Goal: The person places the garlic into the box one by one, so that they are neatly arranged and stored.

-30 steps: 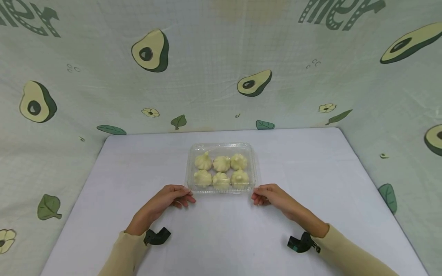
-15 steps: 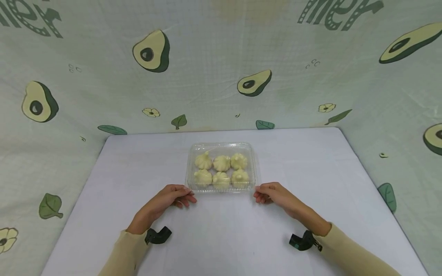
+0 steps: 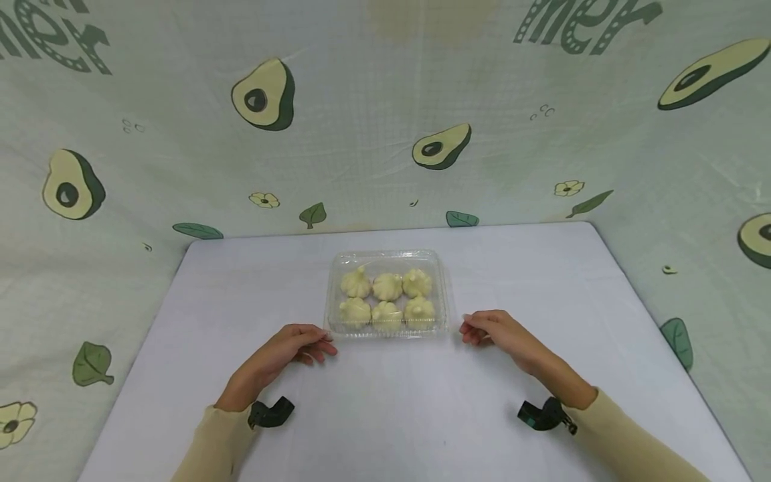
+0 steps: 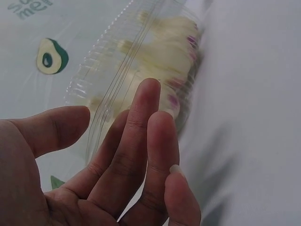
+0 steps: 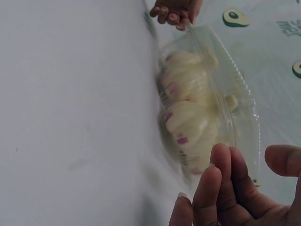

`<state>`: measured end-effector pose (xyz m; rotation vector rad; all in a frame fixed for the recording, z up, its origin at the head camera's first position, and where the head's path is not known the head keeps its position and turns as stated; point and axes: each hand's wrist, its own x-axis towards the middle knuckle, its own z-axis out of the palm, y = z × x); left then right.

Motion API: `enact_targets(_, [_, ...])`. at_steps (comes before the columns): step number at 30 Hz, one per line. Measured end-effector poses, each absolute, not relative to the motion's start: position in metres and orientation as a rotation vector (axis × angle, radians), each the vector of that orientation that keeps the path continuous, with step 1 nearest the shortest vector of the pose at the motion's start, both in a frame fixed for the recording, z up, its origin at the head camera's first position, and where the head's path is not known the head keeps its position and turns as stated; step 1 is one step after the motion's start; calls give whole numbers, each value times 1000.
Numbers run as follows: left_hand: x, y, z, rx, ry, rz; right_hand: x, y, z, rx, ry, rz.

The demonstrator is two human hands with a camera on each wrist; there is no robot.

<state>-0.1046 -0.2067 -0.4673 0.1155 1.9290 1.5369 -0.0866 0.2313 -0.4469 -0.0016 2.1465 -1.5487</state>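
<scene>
A clear plastic clamshell box lies in the middle of the table, its lid down. Inside, several whole garlic bulbs sit in two rows; purple patches show on them in the wrist views. My left hand is at the box's near left corner, fingers loosely bent, and the left wrist view shows thumb and fingers apart with nothing between them. To the right of the near right corner, my right hand hovers a little away from the box, its fingers relaxed and holding nothing.
A white cloth covers the table. Behind and at both sides hangs a pale curtain printed with avocados, leaves and flowers. Each wrist wears a black camera mount, below a beige sleeve.
My right hand has moved off the box's near right corner, to the right and slightly back. The left hand has shifted slightly left. The box has stayed in place.
</scene>
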Motion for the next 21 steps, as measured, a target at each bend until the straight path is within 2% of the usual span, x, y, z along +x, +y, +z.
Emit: enact_targets(21, [-118, -242, -454, 26, 2048, 1562, -107, 274, -430, 28, 2303, -1538])
